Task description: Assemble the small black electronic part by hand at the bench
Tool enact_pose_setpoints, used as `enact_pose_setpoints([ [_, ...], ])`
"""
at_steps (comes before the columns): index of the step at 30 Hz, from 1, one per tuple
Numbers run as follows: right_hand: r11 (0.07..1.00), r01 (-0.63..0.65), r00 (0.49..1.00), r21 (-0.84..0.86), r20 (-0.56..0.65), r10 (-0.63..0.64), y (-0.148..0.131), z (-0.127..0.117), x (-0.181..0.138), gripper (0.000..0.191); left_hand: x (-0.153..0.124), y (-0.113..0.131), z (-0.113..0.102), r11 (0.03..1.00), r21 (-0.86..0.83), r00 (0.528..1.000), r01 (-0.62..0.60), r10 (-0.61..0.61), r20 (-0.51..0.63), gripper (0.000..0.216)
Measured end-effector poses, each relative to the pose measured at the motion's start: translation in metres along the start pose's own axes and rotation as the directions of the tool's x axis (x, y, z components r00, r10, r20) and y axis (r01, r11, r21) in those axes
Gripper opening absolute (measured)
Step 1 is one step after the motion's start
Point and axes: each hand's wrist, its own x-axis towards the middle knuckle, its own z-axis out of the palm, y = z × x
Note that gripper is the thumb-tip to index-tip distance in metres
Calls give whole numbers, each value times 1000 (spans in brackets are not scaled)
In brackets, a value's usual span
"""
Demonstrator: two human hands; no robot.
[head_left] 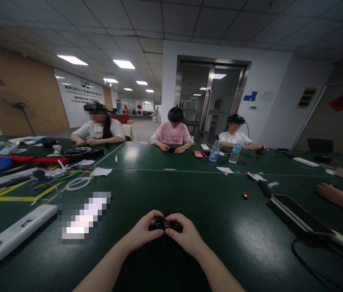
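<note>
Both my hands meet low in the middle of the dark green table (pixel 171 190). My left hand (pixel 143 232) and my right hand (pixel 186 235) are closed, fingers pinched from either side round a small black object (pixel 162 223) held just above the tabletop. What the object is I cannot make out; my fingers cover most of it.
A white power strip (pixel 13 234) lies at front left, with cables and yellow strips (pixel 22 190) behind it. A tablet (pixel 300 213) and another person's hand (pixel 329 191) sit at right. Three people sit across the table; two water bottles (pixel 214 151) stand near them. A small red item (pixel 244 195) lies mid-table.
</note>
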Motion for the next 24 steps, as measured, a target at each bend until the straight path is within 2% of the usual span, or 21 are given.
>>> enact_pose_setpoints([
  [5,1000,6,1000,-7,-7,-6,-1,0,0,19,-1,2,0,999,-40,1000,14,-13,21,48],
  [9,1000,-5,1000,3,3,5,0,0,0,19,-1,4,0,1000,-11,1000,9,-9,18,39],
  [24,1000,5,1000,-31,12,-5,5,1,3,20,0,8,0,999,37,1000,-24,24,-14,37],
])
